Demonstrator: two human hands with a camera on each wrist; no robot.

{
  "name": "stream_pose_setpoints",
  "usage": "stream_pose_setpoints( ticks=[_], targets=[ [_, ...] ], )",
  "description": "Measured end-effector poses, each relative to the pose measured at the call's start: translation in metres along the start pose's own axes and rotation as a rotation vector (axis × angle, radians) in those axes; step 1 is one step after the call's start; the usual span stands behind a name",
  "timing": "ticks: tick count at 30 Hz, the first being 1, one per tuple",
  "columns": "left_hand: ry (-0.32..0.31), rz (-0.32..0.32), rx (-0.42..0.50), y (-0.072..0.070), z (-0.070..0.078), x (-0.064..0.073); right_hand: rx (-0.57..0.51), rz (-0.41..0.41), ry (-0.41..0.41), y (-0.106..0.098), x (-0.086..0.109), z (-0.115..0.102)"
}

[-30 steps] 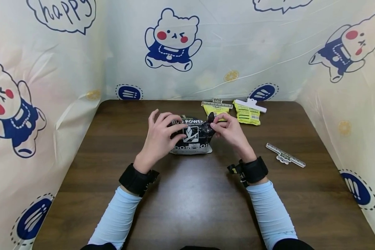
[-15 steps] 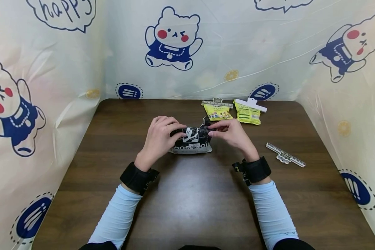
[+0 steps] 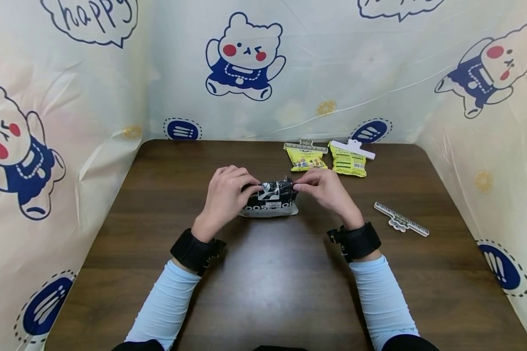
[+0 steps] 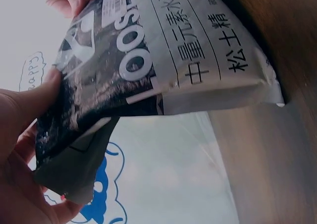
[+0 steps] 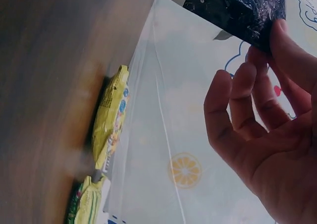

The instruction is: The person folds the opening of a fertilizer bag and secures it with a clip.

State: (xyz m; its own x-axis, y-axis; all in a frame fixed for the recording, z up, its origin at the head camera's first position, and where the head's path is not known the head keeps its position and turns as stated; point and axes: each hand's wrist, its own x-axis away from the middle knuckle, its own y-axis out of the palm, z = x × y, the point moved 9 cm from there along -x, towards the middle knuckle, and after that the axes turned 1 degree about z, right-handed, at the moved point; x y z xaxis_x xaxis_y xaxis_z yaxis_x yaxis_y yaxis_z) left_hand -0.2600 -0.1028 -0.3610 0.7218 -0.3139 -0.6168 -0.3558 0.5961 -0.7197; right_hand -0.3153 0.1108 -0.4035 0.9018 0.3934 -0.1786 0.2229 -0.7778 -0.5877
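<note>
A black and white printed bag stands on the table with its top folded over. At its upper left corner my left hand pinches the folded edge, thumb in front and fingers behind. In the left wrist view, the bag's flap hangs behind, between thumb and fingers. My right hand pinches the upper right corner of the bag between thumb and index finger. The right wrist view shows that bag corner at the tips, with the other fingers loosely bent.
Behind the bag lie two yellow packets, a left one with a silver clip and a right one with a white clip. A loose clip rests on the table at right. Printed sheeting encloses the back and sides.
The bag's top has been folded down, so its upper lettering no longer shows. My left fingers have closed from a spread pose onto the fold. My right hand has come slightly lower.
</note>
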Motion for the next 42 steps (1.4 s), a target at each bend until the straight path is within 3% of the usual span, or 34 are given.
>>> stream_pose_setpoints(
  ticks=[9,22,28,31,36,42],
  targets=[
    [-0.063,0.029,-0.071,0.004,0.002,0.001,0.065,0.023,-0.189,0.002,0.001,-0.012],
    [-0.012,-0.033,-0.013,0.003,0.002,0.000,0.089,0.072,-0.338,0.029,0.001,-0.045],
    [-0.008,-0.140,0.130,-0.002,-0.009,-0.001,0.090,0.110,-0.383,0.029,0.002,-0.049],
    [-0.027,-0.158,0.173,-0.008,-0.016,-0.001,0.096,0.110,-0.406,0.029,0.003,-0.050],
    [-0.036,-0.149,0.175,-0.017,-0.024,0.000,0.101,0.098,-0.425,0.030,0.003,-0.052],
    [-0.014,-0.169,0.157,-0.016,-0.024,-0.001,0.067,0.093,-0.404,0.029,0.003,-0.049]
  ],
)
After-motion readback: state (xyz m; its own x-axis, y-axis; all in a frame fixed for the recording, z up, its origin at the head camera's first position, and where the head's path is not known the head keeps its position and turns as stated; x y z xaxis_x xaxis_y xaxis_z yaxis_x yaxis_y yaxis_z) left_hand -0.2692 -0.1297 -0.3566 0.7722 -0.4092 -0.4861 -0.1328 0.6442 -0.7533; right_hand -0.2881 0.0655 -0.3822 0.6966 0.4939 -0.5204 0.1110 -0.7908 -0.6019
